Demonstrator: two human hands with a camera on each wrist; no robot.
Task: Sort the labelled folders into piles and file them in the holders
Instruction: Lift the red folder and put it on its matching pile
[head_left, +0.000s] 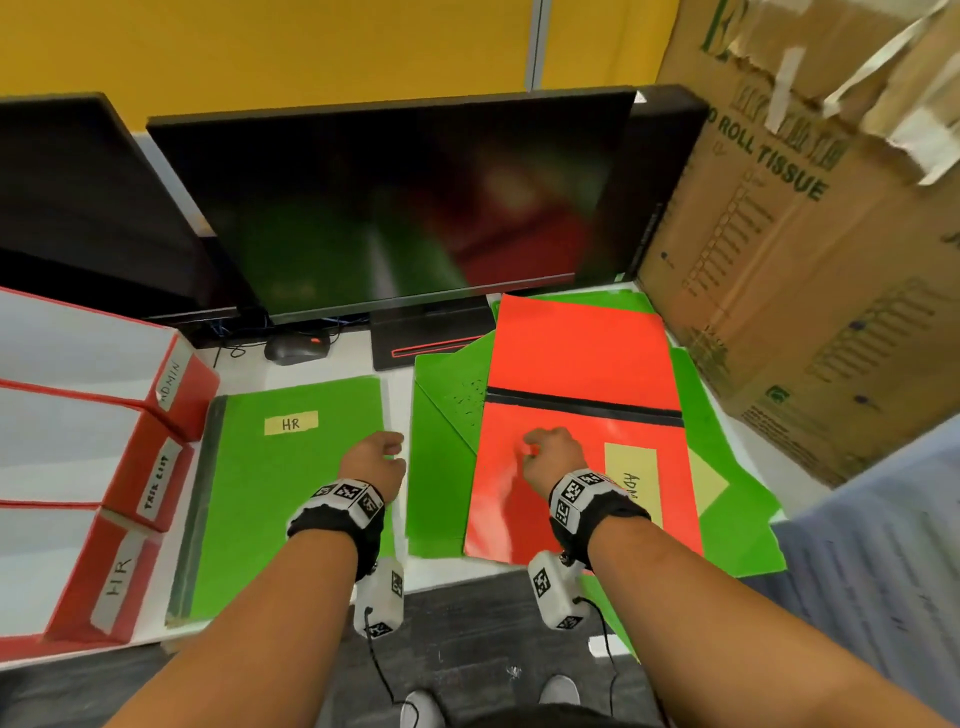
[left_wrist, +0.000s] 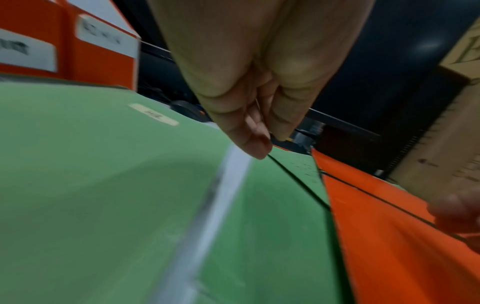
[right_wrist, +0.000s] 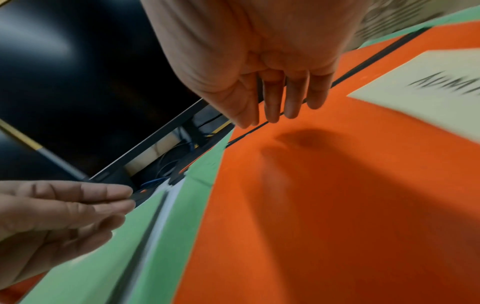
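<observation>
- Sorting under way: green HR folder (head_left: 291, 483) flat on the tabletop (head_left: 397, 571) at left, just right of three red holders (head_left: 171, 410) labelled ADMIN, TASK LIST and HR.
- Unsorted heap at right: red ADMIN folder (head_left: 566, 395) on top, green folders (head_left: 441, 467) fanned beneath and poking out on all sides.
- Left hand (head_left: 375, 462) over the gap between HR folder and heap, fingers loosely curled, holding nothing.
- Right hand (head_left: 551, 457) low over the red folder's near half, fingers drooping toward it, nothing pinched; contact with the cover not clear.
- Step in hand, by judgement: lift the ADMIN folder off the heap to start its own pile.
- To do it well: catch the left long edge, where it overhangs green, thumb under; steady the green ones with the left hand against dragging.
- Label read first, pile chosen after.
- Edges: heap overhangs the near tabletop edge; a careless pull could tip green folders to the floor.
- Open room scant: monitor (head_left: 395, 208) at far side, box (head_left: 810, 260) tight at right, only a narrow bare strip between the piles.
</observation>
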